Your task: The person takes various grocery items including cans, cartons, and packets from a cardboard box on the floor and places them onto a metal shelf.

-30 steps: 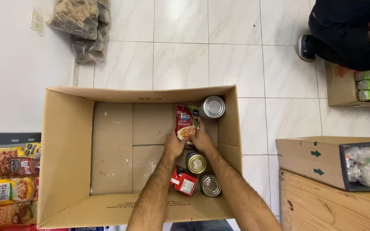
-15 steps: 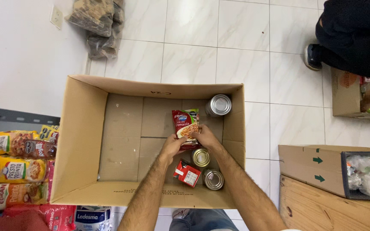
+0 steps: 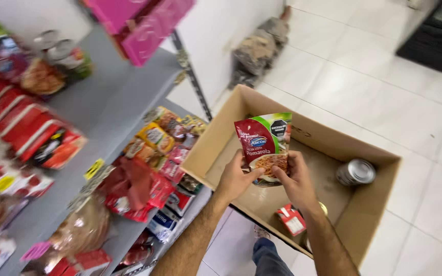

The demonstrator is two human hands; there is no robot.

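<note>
Above the open cardboard box (image 3: 364,214), a red and green sauce pouch (image 3: 263,145) is held upright in the air, pinched at its lower part by both hands: the left hand (image 3: 235,179) grips the lower left edge, the right hand (image 3: 296,180) the lower right. The step in hand looks like lifting stock out of the box. Left of it stand grey shelves (image 3: 113,107) with packets; a can (image 3: 356,171) and a small red carton (image 3: 291,219) remain in the box. Placing the pouch there would need a free gap among the packets, I think.
</note>
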